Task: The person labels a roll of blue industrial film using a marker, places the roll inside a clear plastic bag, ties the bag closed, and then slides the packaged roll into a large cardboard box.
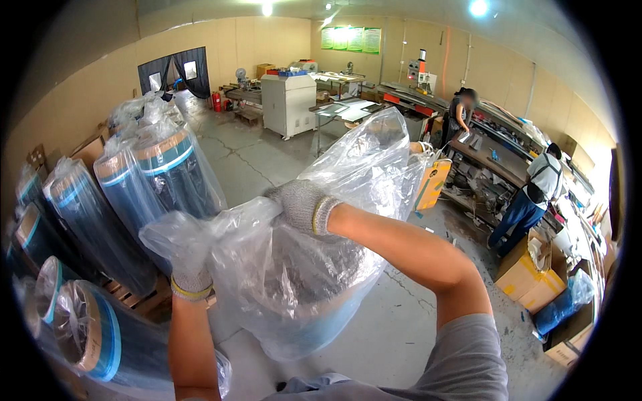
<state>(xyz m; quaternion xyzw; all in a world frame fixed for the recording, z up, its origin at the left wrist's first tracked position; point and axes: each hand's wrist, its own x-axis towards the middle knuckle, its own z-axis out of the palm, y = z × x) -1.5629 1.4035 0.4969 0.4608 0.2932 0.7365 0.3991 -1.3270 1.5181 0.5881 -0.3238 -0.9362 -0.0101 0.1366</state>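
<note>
A large clear plastic bag (267,281) hangs in front of me, draped over a wide cylinder with a bluish lower part. My right hand (297,204), in a grey knit glove with a yellow cuff edge, is closed on the bunched film at the bag's near upper side. Lower on the left, my left hand (191,275) wears a matching glove and is closed on a gathered end of the bag; film covers its fingers. The bag's far upper part stands up loosely beyond my right hand.
Several plastic-wrapped blue rolls (167,164) stand at the left, some on a wooden pallet. A grey cabinet (287,103) stands at the back. Two people work along a long bench (491,157) at the right. A cardboard box (531,271) sits on the floor near them.
</note>
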